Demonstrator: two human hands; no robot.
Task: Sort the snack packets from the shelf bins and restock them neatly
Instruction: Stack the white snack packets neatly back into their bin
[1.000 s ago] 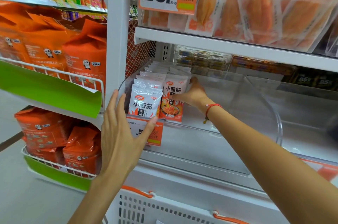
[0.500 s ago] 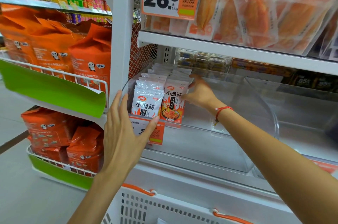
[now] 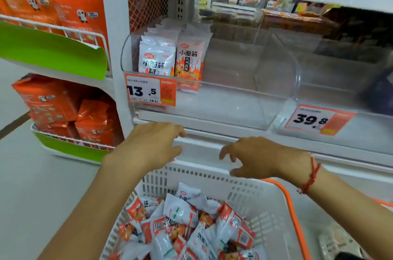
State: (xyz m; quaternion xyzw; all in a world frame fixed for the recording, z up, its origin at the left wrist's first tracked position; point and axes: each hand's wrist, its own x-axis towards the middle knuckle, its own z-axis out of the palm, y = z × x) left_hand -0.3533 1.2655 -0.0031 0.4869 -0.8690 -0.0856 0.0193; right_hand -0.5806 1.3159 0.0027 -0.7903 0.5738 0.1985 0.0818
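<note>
Both my hands are out of the bin now and down low, where a second ago the right one was pressed against the standing packets and the left was flat on the price tag. My left hand [image 3: 148, 145] hovers above the near edge of the white basket [image 3: 261, 202], fingers loosely curled and apart, holding nothing. My right hand [image 3: 259, 157] hangs beside it, fingers spread and drooping, empty too, a red string bracelet [image 3: 311, 176] on the wrist. My view has tipped downward, so the basket fills the bottom of the picture: hard white plastic with slotted walls and an orange handle [image 3: 291, 208], heaped with loose snack packets [image 3: 182, 223], glossy white film with red and orange print, lying every which way. Up in the clear curved plastic bin [image 3: 276, 81], two rows of the same packets [image 3: 172, 57] stand upright at the left end, flat and crinkly, one row behind the other front; the rest of that bin is bare. An orange price tag [image 3: 151, 91] reading 13.5 is fixed to its front lip, another [image 3: 316, 120] reading 39.8 sits to the right. To the left, orange panda-printed bags [image 3: 80, 13] slump in white wire racks with green fronts.
</note>
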